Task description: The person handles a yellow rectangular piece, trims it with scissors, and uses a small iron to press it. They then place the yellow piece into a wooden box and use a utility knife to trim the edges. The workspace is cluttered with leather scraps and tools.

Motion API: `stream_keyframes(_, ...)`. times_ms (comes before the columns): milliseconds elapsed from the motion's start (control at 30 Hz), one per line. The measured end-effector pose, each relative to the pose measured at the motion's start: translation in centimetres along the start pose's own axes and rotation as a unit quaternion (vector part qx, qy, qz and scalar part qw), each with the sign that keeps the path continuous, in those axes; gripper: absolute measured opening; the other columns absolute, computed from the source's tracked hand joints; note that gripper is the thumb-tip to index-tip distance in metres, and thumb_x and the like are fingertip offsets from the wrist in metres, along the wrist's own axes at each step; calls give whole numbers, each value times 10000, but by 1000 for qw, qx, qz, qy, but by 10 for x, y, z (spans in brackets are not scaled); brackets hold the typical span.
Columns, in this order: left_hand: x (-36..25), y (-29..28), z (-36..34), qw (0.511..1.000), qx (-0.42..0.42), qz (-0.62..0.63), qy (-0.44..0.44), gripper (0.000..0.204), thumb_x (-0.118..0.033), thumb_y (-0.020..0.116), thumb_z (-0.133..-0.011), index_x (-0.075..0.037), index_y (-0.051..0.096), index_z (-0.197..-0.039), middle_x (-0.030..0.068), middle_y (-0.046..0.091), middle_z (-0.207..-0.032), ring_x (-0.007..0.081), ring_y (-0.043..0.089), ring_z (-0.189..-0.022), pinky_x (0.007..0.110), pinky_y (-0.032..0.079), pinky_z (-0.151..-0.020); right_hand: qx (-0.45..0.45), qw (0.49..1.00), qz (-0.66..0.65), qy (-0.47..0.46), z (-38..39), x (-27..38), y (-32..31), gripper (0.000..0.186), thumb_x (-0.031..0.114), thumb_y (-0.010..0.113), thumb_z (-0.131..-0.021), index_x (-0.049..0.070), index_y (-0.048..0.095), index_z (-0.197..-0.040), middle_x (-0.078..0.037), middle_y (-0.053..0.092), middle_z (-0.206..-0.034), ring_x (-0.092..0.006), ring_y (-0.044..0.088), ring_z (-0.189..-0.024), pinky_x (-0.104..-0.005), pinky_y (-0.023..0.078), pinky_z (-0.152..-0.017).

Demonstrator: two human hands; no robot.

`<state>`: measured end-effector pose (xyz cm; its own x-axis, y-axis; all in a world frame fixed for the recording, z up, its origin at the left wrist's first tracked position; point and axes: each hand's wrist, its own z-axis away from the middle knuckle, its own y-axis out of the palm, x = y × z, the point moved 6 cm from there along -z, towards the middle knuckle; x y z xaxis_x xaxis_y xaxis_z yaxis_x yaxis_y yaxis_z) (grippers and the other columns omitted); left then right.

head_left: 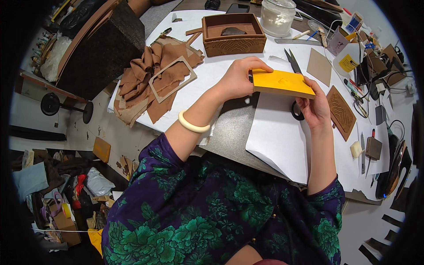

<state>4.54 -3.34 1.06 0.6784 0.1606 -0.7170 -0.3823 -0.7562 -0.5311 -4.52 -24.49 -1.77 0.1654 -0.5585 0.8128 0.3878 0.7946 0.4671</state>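
Both my hands hold up a flat rectangular block [282, 82] with a bright yellow top face and a brown edge. My left hand [240, 78] grips its left end, thumb lying along the far edge. At its right end, my right hand [316, 108] has fingers on the corner and the near side. Beneath it lies white paper [278, 132]. Black scissor blades [292, 61] show past its far side, and a black loop [297, 111] beside my right hand; the part between is hidden. A brown carved box [234, 46] stands beyond, with a dark piece inside.
Crumpled brown leather [145, 75] and a grey rectangular frame [173, 79] lie left. On the right are a carved brown panel [341, 112], a grey board [319, 66], a white bottle [349, 59] and several small tools. A clear jar [278, 17] stands at the back.
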Motion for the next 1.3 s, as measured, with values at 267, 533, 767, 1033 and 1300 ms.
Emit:
stream_keyframes(267,-1,0,0,1000,4,8,-5,413,-34,845,-762,-82,757,-1162,82,718,-1127,226,692,-1070,336,542,-980,-3,1000,0,-5,0,0,0,379,266,677,-981,-10,670,-1241,-90,710,-1050,-109,717,-810,-240,651,-679)
stream_keyframes(533,-1,0,0,1000,2,10,-4,408,-31,838,-766,-80,755,-1163,81,718,-1130,222,691,-1075,337,540,-989,4,1000,-5,-4,0,0,-1,381,260,686,-974,-15,673,-1238,-92,707,-1055,-107,717,-802,-237,650,-675)
stream_keyframes(767,-1,0,0,1000,-15,23,1,438,92,752,-689,-36,752,-1107,118,717,-1098,286,703,-1036,337,548,-938,-15,1000,-17,1,5,1,4,326,226,691,-979,-4,686,-1210,-66,718,-1024,-99,714,-783,-240,648,-651)
stream_keyframes(1033,-1,0,0,1000,5,6,-4,400,-42,842,-775,-80,754,-1163,80,718,-1129,222,690,-1070,337,542,-976,4,1000,2,-5,0,0,-1,378,270,680,-981,1,676,-1245,-80,702,-1062,-100,708,-846,-241,646,-714)
stream_keyframes(1300,-2,-1,0,1000,0,-2,3,396,-38,840,-773,-70,750,-1157,79,721,-1122,221,693,-1058,333,541,-967,5,1000,-1,-4,-1,-2,-1,370,271,676,-985,6,678,-1243,-82,703,-1076,-95,705,-830,-226,633,-689)
